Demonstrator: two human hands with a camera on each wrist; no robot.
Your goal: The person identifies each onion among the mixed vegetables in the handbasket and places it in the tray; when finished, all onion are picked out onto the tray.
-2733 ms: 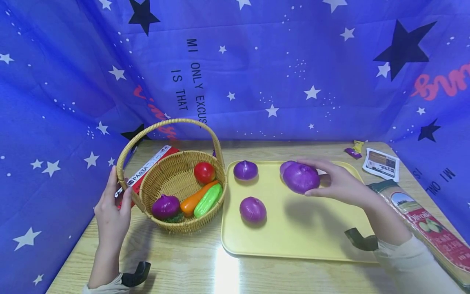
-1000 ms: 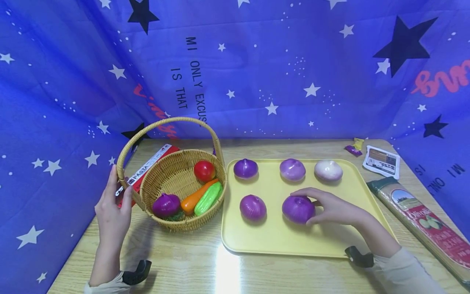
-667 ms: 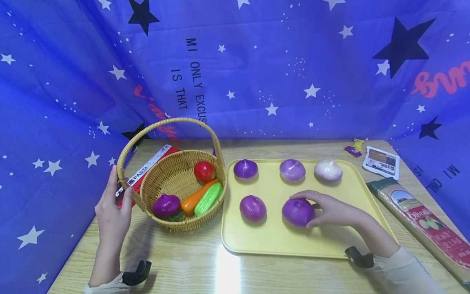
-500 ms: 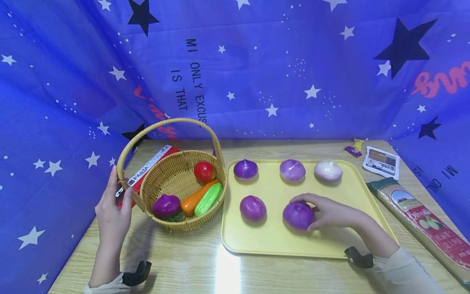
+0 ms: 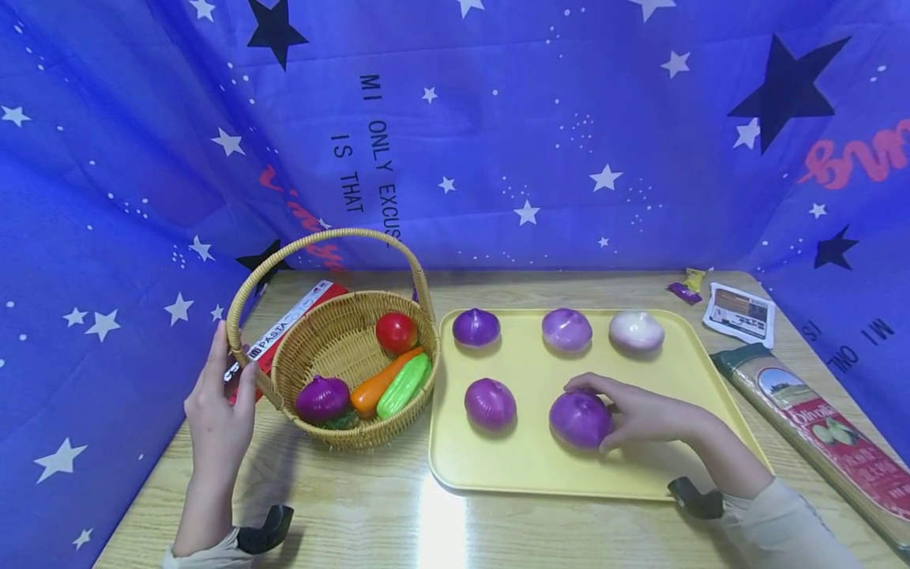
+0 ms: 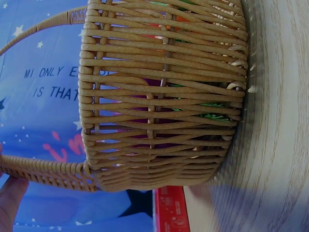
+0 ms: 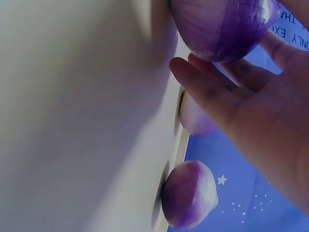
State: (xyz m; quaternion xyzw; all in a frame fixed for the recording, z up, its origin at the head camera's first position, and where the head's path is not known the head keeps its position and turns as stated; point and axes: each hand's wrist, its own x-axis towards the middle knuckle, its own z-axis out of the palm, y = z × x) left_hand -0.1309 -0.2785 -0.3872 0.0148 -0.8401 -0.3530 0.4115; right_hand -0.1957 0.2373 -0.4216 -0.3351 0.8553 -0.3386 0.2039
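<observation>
My left hand (image 5: 220, 407) holds the handle of a wicker basket (image 5: 398, 433) at its left side, thumb in front; in the left wrist view the thumb (image 6: 12, 193) shows against the handle (image 6: 48, 171). My right hand (image 5: 643, 412) has its thumb and fingers around a purple onion (image 5: 579, 419) in the front row of a yellow tray (image 5: 526, 470). In the right wrist view the fingers (image 7: 207, 92) lie along the underside of that onion (image 7: 222, 29). Left of it is another purple onion (image 5: 490, 405). Behind stand two purple onions (image 5: 476, 328) and a whitish onion (image 5: 636, 331).
Inside the basket are a purple onion (image 5: 323, 398), a tomato (image 5: 396, 333), a carrot (image 5: 384, 383) and a green vegetable (image 5: 404, 387). A red pasta box (image 5: 284, 328) lies behind it. Right of the tray are a pasta bag (image 5: 817, 427), a white packet (image 5: 739, 314) and small candies (image 5: 686, 291).
My right hand has brought the onion down from above the tray's back part to the front row, then nudged it slightly nearer. The left hand has stayed at the basket handle.
</observation>
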